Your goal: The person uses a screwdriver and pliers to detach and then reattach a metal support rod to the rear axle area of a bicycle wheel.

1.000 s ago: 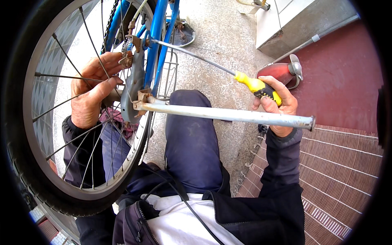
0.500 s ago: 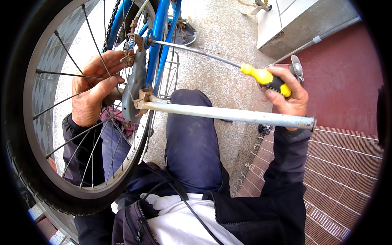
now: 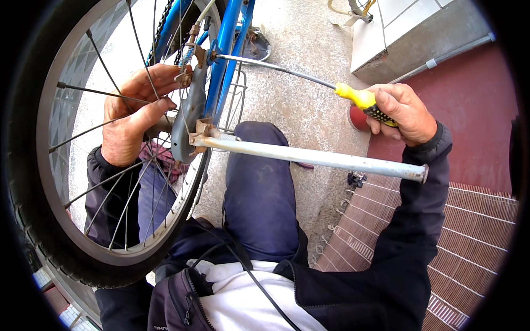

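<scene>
A bicycle wheel (image 3: 52, 220) with a black tyre and thin spokes fills the left side. My left hand (image 3: 130, 118) reaches among the spokes, its fingers bent against a rusty brake linkage (image 3: 183, 79) with a small spring; the fingertips are partly hidden. Beside it, a grey brake plate (image 3: 184, 129) sits at the hub. My right hand (image 3: 407, 113) is wrapped around the yellow-and-black handle of a long screwdriver (image 3: 287, 70). The screwdriver's tip meets a bolt near the blue frame tubes (image 3: 223, 41). A worn silver kickstand (image 3: 309, 157) sticks out to the right, below the screwdriver.
My bent knee (image 3: 256, 187) is under the kickstand. A ribbed brown mat (image 3: 359, 226) lies on the right beside a dark red surface (image 3: 458, 132). A wire basket or rack (image 3: 237, 105) shows behind the frame. A tiled block (image 3: 408, 33) stands at the far right.
My right hand has shifted right and rolled over the screwdriver's handle, its knuckles now higher. The tip stays at the bolt. My left hand keeps its place at the linkage; the view has shifted slightly.
</scene>
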Motion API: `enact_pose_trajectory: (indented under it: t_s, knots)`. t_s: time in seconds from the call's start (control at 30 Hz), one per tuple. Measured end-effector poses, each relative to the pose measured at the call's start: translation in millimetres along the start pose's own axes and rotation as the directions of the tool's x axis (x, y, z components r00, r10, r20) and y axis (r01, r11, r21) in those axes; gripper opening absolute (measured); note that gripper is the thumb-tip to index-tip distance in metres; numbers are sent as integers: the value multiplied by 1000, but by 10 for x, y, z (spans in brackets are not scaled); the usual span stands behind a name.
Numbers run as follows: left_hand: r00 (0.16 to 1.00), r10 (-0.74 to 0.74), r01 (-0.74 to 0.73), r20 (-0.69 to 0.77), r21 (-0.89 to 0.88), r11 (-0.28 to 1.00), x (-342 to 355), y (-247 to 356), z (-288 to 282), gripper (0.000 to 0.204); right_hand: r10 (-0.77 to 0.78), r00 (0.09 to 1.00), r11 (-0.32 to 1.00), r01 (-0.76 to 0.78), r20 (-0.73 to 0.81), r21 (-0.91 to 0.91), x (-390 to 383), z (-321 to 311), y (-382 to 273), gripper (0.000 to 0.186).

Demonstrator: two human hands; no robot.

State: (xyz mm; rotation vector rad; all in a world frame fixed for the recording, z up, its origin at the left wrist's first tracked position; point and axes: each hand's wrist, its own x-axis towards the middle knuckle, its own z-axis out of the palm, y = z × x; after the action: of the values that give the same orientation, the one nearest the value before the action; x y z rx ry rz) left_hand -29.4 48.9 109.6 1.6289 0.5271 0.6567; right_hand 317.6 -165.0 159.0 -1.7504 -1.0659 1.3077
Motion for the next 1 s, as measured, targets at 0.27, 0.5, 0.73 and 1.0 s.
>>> enact_pose_trajectory:
  t_s: [0.27,0.5,0.73,1.0]
  knots:
    - [1000,11,-11,21,-23,1000,-3,-3,-9,46,-13,993,983,-8,-113,-186,-6,133,-402,26]
    - [1000,-14,15,28,-53,998,2,29,10,47,-441,883,739,256,-161,-623,-26,169,-221,27]
    - [999,1,1,36,-51,999,10,27,11,45,-743,669,321,382,20,-867,3,187,-146,33]
    - [999,-10,13,40,-71,997,11,13,9,45,150,987,986,-145,63,-79,-4,190,-455,28]
